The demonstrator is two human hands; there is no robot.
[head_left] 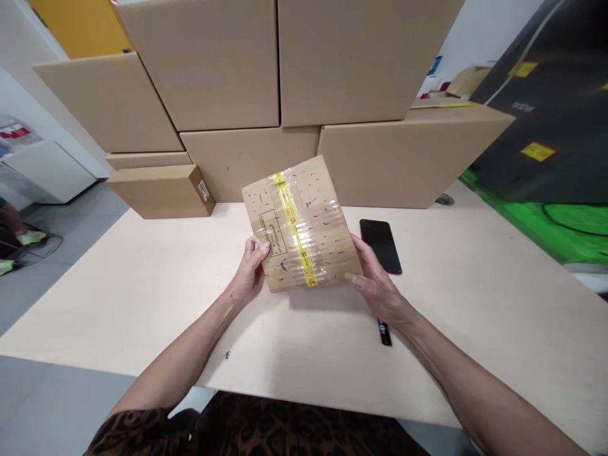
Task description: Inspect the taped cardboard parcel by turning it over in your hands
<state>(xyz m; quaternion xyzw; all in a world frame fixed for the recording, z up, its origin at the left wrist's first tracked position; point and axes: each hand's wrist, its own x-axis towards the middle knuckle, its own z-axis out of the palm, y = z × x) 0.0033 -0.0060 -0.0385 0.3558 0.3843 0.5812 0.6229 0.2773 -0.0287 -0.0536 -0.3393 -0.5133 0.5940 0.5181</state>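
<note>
A flat cardboard parcel is held tilted above the table, with yellow printed tape and clear tape running down its face and a printed box of text at its left. My left hand grips its lower left edge, thumb on the face. At the lower right corner my right hand holds it, thumb in front and fingers behind. The underside of the parcel is hidden.
Large cardboard boxes are stacked along the back of the table. A smaller box sits at back left. Right of the parcel lies a black phone; a black object is partly under my right wrist.
</note>
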